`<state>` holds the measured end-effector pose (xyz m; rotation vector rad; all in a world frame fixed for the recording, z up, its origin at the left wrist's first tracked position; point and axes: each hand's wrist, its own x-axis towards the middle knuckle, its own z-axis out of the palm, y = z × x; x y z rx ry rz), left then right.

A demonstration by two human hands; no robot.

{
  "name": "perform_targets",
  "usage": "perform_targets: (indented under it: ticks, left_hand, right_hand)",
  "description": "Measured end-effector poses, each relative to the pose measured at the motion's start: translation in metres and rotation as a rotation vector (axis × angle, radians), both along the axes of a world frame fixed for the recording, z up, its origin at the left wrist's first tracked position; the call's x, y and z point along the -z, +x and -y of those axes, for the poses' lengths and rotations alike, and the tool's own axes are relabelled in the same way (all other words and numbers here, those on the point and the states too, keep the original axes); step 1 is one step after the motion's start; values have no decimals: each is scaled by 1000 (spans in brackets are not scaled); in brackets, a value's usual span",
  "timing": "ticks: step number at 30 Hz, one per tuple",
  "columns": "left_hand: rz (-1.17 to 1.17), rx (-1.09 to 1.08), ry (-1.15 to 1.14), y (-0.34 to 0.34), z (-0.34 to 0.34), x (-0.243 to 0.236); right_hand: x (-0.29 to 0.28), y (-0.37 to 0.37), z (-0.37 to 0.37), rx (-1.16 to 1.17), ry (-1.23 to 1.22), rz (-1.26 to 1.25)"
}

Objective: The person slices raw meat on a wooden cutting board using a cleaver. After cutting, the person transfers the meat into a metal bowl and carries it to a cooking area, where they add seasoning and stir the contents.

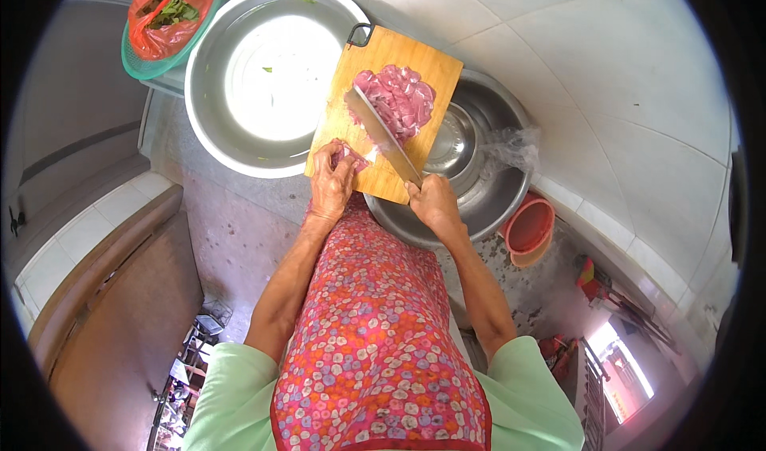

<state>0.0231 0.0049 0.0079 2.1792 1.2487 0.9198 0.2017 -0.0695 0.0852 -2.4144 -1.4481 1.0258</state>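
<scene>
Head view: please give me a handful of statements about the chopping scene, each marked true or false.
1. The right hand grips the handle of a broad steel cleaver. True.
2. The left hand rests on a piece of raw pink meat on the rectangular wooden cutting board. True.
3. The board lies flat on the floor. False: it sits across the rims of two metal basins.
4. The large round steel basin on the left is full of meat. False: it holds only a few green scraps.
5. The sliced pink meat pile lies on the board. True.
</scene>
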Motion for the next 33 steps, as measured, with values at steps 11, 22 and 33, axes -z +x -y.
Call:
perform_targets:
  ticks: [11,22,33]
  left_hand:
    - [-133,53,50,-4,6,-4]
    - [-90,82,108,-4,0,-4]
    - [-127,55,48,-4,5,-10]
  right_hand:
    - [-19,-25,32,-176,141,92]
    - [-6,2,-4,-33,181,54]
    - [-6,-28,45,-67,92,20]
